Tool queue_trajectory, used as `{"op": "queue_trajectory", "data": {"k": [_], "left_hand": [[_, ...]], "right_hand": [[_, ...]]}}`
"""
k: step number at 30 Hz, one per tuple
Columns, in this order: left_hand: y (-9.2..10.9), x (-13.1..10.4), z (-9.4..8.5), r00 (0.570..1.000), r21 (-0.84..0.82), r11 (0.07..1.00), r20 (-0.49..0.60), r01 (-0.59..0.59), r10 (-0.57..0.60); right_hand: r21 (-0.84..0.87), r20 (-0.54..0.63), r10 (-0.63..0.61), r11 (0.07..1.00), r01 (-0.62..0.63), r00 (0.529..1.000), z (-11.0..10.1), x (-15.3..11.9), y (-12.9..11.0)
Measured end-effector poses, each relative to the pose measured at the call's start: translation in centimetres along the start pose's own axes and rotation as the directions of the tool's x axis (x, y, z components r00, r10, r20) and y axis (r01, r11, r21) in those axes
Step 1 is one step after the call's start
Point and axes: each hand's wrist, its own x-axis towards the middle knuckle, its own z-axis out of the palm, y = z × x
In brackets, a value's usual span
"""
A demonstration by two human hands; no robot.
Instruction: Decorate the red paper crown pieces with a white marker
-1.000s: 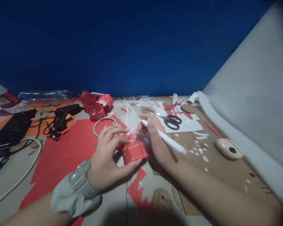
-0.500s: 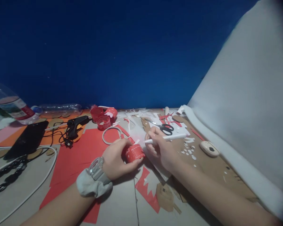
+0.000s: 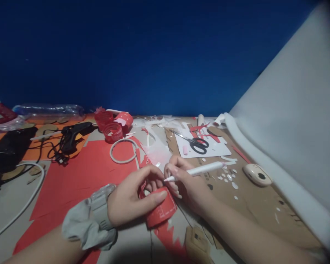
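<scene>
My left hand (image 3: 132,200) is closed around a red paper-covered ring (image 3: 162,212) with white lines drawn on it, thumb lying over its upper side. A white marker pen (image 3: 207,169) is gripped in my right hand (image 3: 188,185), its tip pointing left near my left fingertips, just above the ring. Whether the tip touches anything I cannot tell. Under the ring lies a jagged red paper scrap (image 3: 172,240). Beyond my left hand, a pale hoop (image 3: 112,157) rests on red paper sheets (image 3: 79,176).
Black-handled scissors (image 3: 198,146) lie on white paper at back right. White paper dots (image 3: 234,185) and a cream oval device (image 3: 257,174) are on the cardboard (image 3: 253,209). Red rings (image 3: 113,132), a glue gun (image 3: 73,137) and a clear bottle (image 3: 51,111) stand at back left.
The red ring is nearer to me and tilted, with my left thumb now over it. My right hand has brought the pen tip closer to my left fingers. The view has shifted slightly.
</scene>
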Motion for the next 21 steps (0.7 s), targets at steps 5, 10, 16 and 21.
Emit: {"op": "queue_trajectory", "data": {"k": [5,10,16,21], "left_hand": [[0.0,0.5,-0.2,0.99,-0.136,0.98,0.035,0.143,-0.139],[-0.4,0.8,-0.7,0.982,-0.301,0.936,0.003,0.18,-0.188],[-0.8,0.4,-0.8,0.986,-0.271,0.961,-0.137,0.054,-0.094],[-1.0,0.1,-0.2,0.971,-0.145,0.989,-0.228,0.037,-0.069]], "right_hand": [[0.029,0.006,0.007,1.0,-0.007,1.0,-0.2,0.2,-0.2],[0.069,-0.002,-0.077,0.995,0.077,0.997,0.1,0.0,-0.5],[0.045,-0.038,-0.062,0.997,0.063,0.997,1.2,-1.3,0.3],[0.045,0.02,0.058,0.997,-0.059,0.998,1.5,-1.5,0.9]]}}
